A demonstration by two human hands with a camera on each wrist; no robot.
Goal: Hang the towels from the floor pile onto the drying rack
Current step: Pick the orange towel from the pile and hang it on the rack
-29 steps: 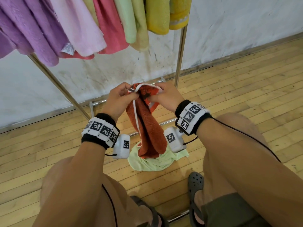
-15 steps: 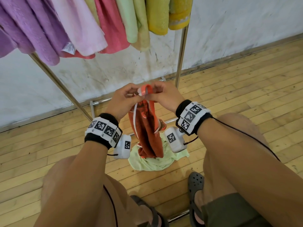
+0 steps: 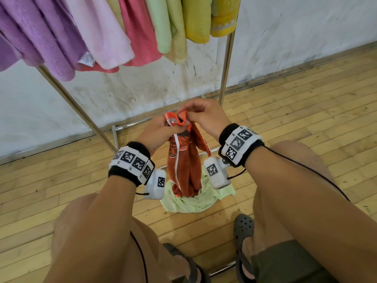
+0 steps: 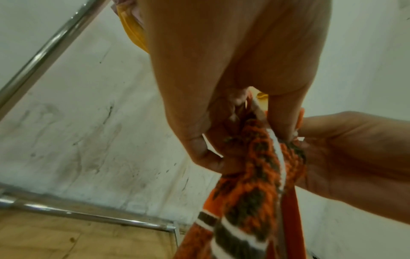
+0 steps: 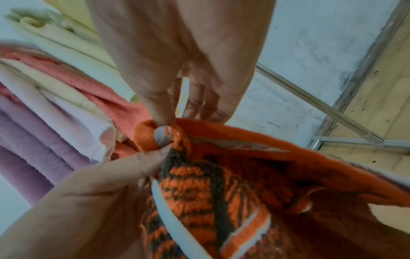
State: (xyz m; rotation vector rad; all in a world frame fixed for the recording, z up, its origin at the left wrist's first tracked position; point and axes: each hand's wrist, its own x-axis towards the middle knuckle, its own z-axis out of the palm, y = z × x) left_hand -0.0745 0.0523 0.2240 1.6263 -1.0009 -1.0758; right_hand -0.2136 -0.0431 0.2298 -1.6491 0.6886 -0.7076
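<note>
An orange towel (image 3: 184, 170) with dark pattern and white stripes hangs bunched between my two hands, its lower end reaching a light green towel (image 3: 189, 202) lying on the floor. My left hand (image 3: 161, 129) grips the towel's top edge (image 4: 261, 143) with curled fingers. Right beside it my right hand (image 3: 201, 115) pinches the same edge (image 5: 168, 135) between thumb and fingers. The metal drying rack (image 3: 225, 64) stands ahead, its bar full of hanging purple, pink, green and yellow towels (image 3: 98, 31).
A slanted rack leg (image 3: 73, 103) runs down to the left, with low base bars (image 3: 142, 121) just past my hands. A white wall (image 3: 295, 33) stands behind the rack. My knees and dark sandals (image 3: 243, 237) are over the wooden floor (image 3: 306, 111).
Both hands have worked along the towel's top edge and shifted slightly right; the right hand now sits a bit higher than the left. The towel hangs narrower and more bunched.
</note>
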